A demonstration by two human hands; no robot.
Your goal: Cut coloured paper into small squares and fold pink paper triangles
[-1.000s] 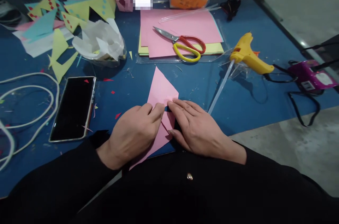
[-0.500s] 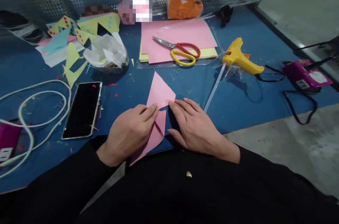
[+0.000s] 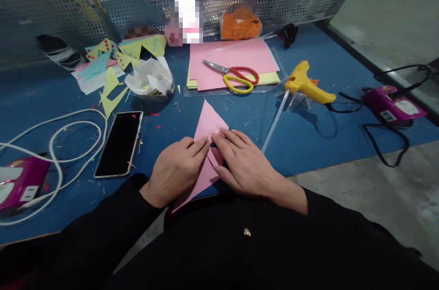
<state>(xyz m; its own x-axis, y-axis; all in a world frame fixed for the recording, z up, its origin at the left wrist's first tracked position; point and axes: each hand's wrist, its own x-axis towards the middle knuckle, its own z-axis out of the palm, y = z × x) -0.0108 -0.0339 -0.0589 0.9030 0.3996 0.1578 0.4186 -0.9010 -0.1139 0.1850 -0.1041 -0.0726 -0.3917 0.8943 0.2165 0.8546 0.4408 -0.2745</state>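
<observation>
A folded piece of pink paper [image 3: 210, 120] lies on the blue table near its front edge, its upper point facing away from me. My left hand [image 3: 180, 166] is closed at the paper's left side, fingertips pressed together on the fold and the thumb hidden. Across the right side of the sheet, my right hand [image 3: 245, 159] rests with fingers stretched out and lying flat, the thumb apart. Both sets of fingertips nearly meet in the middle of the paper. Below the left hand, the paper's lower flap reaches the table edge.
Scissors [image 3: 236, 77] lie on stacked coloured paper [image 3: 236, 54]. A yellow glue gun [image 3: 308, 84] sits to the right, beside a purple power adapter [image 3: 391, 104]. On the left are a phone [image 3: 120, 143], a white cable [image 3: 56, 175], a scrap-filled bag [image 3: 151, 75] and yellow cutouts [image 3: 111, 91].
My right hand has slid left along the fold, closer to the left fingertips. The camera view has tilted up and shifted left, so everything on the table appears lower and farther right on the left side.
</observation>
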